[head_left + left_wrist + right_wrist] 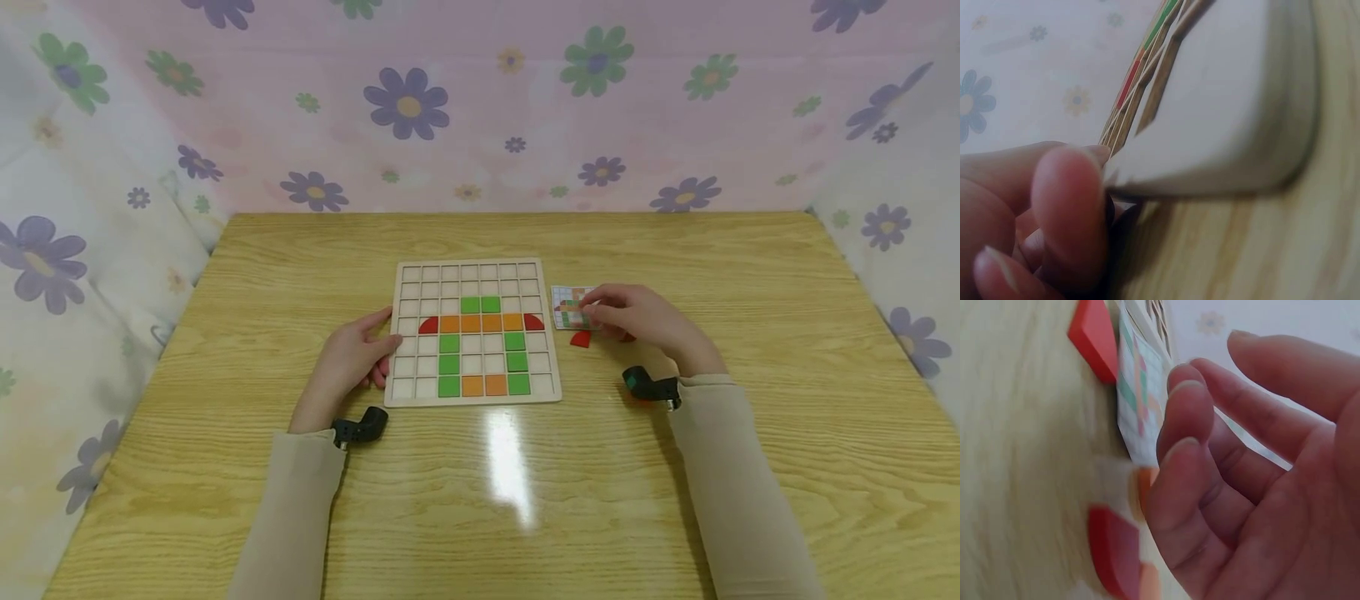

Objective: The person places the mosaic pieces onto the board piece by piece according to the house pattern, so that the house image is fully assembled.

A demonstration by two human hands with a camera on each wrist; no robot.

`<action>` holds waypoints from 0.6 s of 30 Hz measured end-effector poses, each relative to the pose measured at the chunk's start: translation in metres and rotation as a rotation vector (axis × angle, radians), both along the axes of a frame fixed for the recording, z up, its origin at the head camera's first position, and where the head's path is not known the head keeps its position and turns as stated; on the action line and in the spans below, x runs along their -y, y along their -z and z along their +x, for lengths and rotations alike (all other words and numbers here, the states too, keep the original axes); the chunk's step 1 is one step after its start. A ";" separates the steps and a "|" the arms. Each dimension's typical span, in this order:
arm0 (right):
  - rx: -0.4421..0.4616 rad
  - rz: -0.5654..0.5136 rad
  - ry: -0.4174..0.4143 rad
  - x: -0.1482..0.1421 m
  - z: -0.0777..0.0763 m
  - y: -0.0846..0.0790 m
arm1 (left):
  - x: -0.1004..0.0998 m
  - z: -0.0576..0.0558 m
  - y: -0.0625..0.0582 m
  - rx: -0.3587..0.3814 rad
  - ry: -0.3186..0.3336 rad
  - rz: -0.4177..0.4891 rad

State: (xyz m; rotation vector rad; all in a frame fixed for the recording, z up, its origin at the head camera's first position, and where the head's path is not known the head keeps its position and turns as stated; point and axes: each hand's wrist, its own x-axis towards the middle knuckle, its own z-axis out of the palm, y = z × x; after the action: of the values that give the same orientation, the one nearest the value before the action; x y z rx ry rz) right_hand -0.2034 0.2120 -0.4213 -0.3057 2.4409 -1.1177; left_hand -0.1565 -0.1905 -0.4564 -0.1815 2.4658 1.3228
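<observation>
A square wooden grid board lies on the table, holding green squares, orange squares and a red quarter-round piece at each end of the orange row. My left hand grips the board's left edge, thumb against the rim; some of its fingers are hidden. Over a small printed pattern card right of the board hovers my right hand, its fingers loosely bent and nothing between them. Below the card lies a red quarter-round piece.
Beneath the right hand, the right wrist view shows another red piece and orange pieces, partly hidden. Dark wrist cameras sit at both sleeves. A flowered cloth hangs behind the wooden table.
</observation>
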 end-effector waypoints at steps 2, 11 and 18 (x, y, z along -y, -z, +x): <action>0.003 -0.013 0.006 -0.005 0.001 -0.002 | 0.000 0.000 0.000 0.001 0.000 0.002; -0.033 0.083 -0.050 -0.030 0.000 -0.008 | 0.000 0.001 -0.001 -0.004 0.002 -0.002; -0.047 0.187 -0.078 -0.042 0.002 -0.007 | 0.000 0.001 0.000 -0.006 0.007 -0.013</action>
State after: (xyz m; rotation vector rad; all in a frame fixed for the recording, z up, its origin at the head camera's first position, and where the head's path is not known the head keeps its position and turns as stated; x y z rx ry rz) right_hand -0.2019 0.2543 -0.4138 -0.3683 2.5284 -0.8512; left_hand -0.1559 -0.1908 -0.4561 -0.1727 2.4779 1.3069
